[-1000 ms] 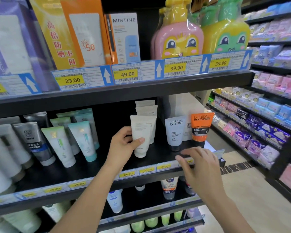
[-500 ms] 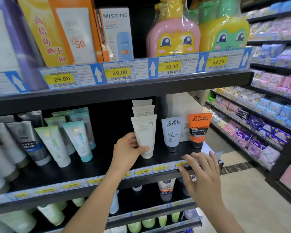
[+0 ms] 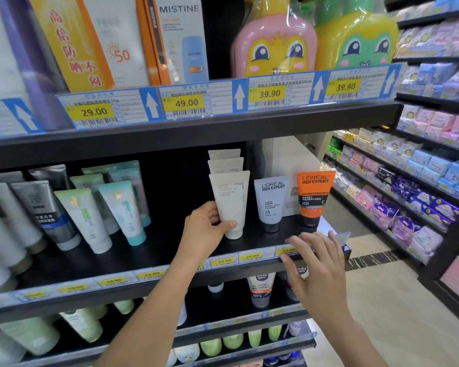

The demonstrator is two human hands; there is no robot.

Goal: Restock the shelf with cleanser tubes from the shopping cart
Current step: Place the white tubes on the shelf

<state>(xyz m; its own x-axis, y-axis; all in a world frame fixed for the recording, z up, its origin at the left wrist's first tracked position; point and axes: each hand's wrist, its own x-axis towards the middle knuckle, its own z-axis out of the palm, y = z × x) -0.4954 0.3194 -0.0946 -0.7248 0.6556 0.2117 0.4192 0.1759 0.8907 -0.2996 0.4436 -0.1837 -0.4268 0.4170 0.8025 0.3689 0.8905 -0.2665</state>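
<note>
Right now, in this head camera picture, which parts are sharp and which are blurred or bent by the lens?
Head view: sharp in the middle, where the left hand holds the cream tube and the L'OREAL tubes read clearly; the tubes at far left are smeared with blur; the wide lens bows the shelf edge; light glare sits on the wrapped cartoon bottles.

cartoon bottles [image 3: 313,41] above price tags [image 3: 186,103]

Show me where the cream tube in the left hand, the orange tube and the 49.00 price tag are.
cream tube [image 3: 230,197], head view, front face.
orange tube [image 3: 313,193], head view, label middle.
49.00 price tag [image 3: 186,103], head view, yellow field.
</note>
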